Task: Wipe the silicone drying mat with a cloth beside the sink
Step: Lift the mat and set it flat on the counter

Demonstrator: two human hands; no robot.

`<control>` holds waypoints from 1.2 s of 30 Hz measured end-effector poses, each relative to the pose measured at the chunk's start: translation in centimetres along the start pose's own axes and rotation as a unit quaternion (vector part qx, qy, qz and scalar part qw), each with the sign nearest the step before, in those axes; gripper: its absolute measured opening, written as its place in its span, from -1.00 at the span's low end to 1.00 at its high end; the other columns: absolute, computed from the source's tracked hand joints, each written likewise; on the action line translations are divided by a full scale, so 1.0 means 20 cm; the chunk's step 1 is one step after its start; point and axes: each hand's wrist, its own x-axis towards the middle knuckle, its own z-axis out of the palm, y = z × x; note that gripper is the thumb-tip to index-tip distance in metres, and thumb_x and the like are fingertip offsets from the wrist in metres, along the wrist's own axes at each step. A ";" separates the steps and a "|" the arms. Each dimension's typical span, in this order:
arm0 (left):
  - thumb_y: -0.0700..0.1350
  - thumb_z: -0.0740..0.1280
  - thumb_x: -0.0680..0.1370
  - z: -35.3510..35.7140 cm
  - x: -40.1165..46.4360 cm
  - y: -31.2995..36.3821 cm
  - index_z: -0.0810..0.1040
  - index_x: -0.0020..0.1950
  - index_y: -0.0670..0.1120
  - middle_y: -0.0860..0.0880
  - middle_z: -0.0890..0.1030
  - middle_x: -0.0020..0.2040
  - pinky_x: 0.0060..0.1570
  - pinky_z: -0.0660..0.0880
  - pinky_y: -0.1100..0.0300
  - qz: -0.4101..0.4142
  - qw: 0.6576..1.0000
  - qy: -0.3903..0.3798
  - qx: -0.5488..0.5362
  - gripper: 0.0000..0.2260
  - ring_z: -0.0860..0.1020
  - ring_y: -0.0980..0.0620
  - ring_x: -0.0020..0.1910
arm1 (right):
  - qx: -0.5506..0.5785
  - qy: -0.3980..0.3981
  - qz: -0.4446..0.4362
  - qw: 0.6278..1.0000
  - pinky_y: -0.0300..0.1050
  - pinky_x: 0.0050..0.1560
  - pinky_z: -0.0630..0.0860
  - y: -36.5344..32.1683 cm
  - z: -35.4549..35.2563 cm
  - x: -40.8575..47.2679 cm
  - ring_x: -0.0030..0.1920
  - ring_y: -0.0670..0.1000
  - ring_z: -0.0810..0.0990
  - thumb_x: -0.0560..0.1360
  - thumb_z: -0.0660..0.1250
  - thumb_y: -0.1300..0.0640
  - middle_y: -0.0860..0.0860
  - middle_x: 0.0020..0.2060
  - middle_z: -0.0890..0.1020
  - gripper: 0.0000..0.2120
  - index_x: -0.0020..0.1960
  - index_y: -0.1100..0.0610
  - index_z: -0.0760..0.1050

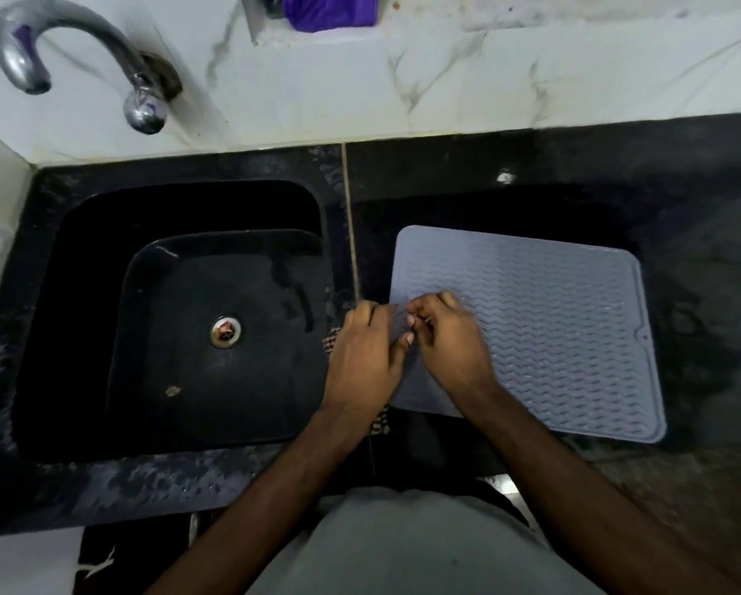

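- My grey shirt front (407,547) fills the bottom of the view, with both bare forearms reaching forward over the black worktop (682,208) toward the drying mat.
- The grey silicone drying mat (553,328) lies flat on the worktop just to the right of the black sink (179,319), its wavy ribbed face up and a small tab notch on the edge farthest from the sink.
- My left hand (362,362) rests at the mat's sink-side edge, fingers curled down, partly over the strip of worktop between mat and sink.
- A checked cloth (379,423) lies under that hand; only small patches show, one at the hand's sink side and one below the wrist at the mat's near corner. I cannot tell whether the left hand is gripping it or just pressing on it.
- My right hand (446,337) sits on the mat just beside the left, fingers bent inward and pinched together near the left thumb; whatever they pinch is too small to make out.
- A curved metal tap (72,49) stands behind the sink against the white marbled wall.
- A purple object (330,10) sits on a ledge in the wall, beyond the mat.
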 end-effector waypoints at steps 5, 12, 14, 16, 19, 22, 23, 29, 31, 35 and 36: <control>-0.01 0.35 0.61 0.12 0.16 0.20 0.50 0.34 -0.17 -0.16 0.48 0.22 0.21 0.47 -0.09 0.004 1.000 -0.012 -0.007 -0.63 0.45 -0.15 0.23 | -0.002 0.041 0.010 0.999 0.12 -0.16 0.55 0.17 -0.20 0.03 -0.13 0.09 0.58 0.55 0.28 0.17 0.01 -0.05 0.51 -0.89 0.04 0.06 0.54; 0.06 0.36 0.60 0.30 0.37 0.34 0.39 0.47 -0.19 -0.22 0.42 0.35 0.31 0.42 -0.09 -0.077 0.994 -0.036 0.070 -0.47 0.40 -0.24 0.33 | -0.037 0.084 0.082 0.992 0.13 -0.15 0.57 0.59 -0.48 0.01 -0.11 0.12 0.56 0.56 0.28 0.14 0.04 -0.02 0.50 -0.90 0.05 0.05 0.53; 0.08 0.37 0.58 0.35 0.40 0.34 0.34 0.50 -0.21 -0.29 0.32 0.46 0.40 0.34 -0.15 -0.117 0.987 -0.045 0.101 -0.40 0.31 -0.33 0.44 | -0.066 0.092 0.122 0.986 0.12 0.00 0.56 0.73 -0.56 -0.01 -0.01 0.16 0.54 0.53 0.31 0.17 0.10 0.02 0.49 -0.84 0.11 0.13 0.55; 0.16 0.36 0.58 0.41 0.43 0.34 0.24 0.56 -0.19 -0.36 0.10 0.58 0.50 0.17 -0.27 -0.172 0.976 -0.066 0.114 -0.31 0.08 -0.39 0.56 | -0.121 0.106 0.160 0.974 0.11 0.12 0.52 0.85 -0.63 -0.02 0.08 0.22 0.50 0.50 0.37 0.19 0.18 0.08 0.47 -0.72 0.19 0.22 0.55; 0.25 0.34 0.57 0.45 0.46 0.35 0.06 0.63 -0.12 -0.39 -0.10 0.61 0.49 0.08 -0.36 -0.234 0.963 -0.079 0.104 -0.19 -0.08 -0.42 0.59 | -0.189 0.098 0.221 0.952 0.20 0.19 0.46 0.98 -0.70 -0.04 0.18 0.31 0.42 0.47 0.41 0.09 0.28 0.23 0.39 -0.54 0.32 0.21 0.45; 0.29 0.37 0.52 0.46 0.48 0.36 0.03 0.64 -0.09 -0.38 0.00 0.60 0.42 0.19 -0.36 -0.239 0.958 -0.068 0.140 -0.12 0.07 -0.42 0.56 | -0.196 0.077 0.262 0.942 0.19 0.25 0.41 1.03 -0.72 -0.03 0.23 0.33 0.38 0.49 0.40 0.04 0.32 0.32 0.32 -0.45 0.40 0.18 0.35; 0.30 0.39 0.50 0.45 0.49 0.36 0.06 0.63 -0.10 -0.37 0.08 0.59 0.39 0.24 -0.35 -0.240 0.957 -0.057 0.154 -0.11 0.15 -0.41 0.53 | -0.190 0.080 0.271 0.940 0.16 0.25 0.40 1.04 -0.73 -0.02 0.23 0.33 0.39 0.48 0.41 0.04 0.32 0.32 0.32 -0.43 0.41 0.18 0.34; 0.07 0.48 0.52 0.38 0.53 0.36 0.18 0.55 -0.22 -0.33 0.43 0.30 0.15 0.49 -0.23 -0.231 0.970 0.058 0.054 -0.23 0.47 -0.38 0.25 | -0.054 0.153 0.315 0.935 0.12 0.08 0.53 1.08 -0.77 0.08 0.06 0.30 0.54 0.44 0.46 0.09 0.27 0.11 0.52 -0.51 0.27 0.25 0.39; 0.02 0.42 0.58 0.36 0.54 0.36 0.21 0.50 -0.20 -0.33 0.53 0.23 0.07 0.56 -0.19 -0.264 0.963 0.057 -0.001 -0.37 0.56 -0.36 0.17 | -0.076 0.123 0.308 0.940 0.12 0.04 0.52 1.08 -0.79 0.11 0.08 0.29 0.55 0.49 0.42 0.07 0.24 0.09 0.56 -0.62 0.23 0.21 0.47; 0.11 0.25 0.66 0.31 0.51 0.37 0.50 0.19 -0.16 -0.27 0.64 0.09 0.02 0.57 -0.16 -0.229 0.972 0.043 -0.009 -0.66 0.60 -0.33 0.07 | -0.228 0.144 0.244 0.932 0.18 0.02 0.39 1.00 -0.81 0.08 0.08 0.27 0.41 0.57 0.32 0.06 0.20 0.08 0.48 -0.80 0.15 0.11 0.54; 0.11 0.22 0.67 0.29 0.49 0.39 0.53 0.16 -0.13 -0.22 0.66 0.06 0.02 0.57 -0.13 -0.207 0.977 0.052 -0.028 -0.68 0.61 -0.30 0.06 | -0.222 0.152 0.219 0.938 0.16 -0.03 0.39 0.97 -0.81 0.08 0.05 0.27 0.42 0.56 0.31 0.11 0.19 0.06 0.48 -0.82 0.15 0.10 0.50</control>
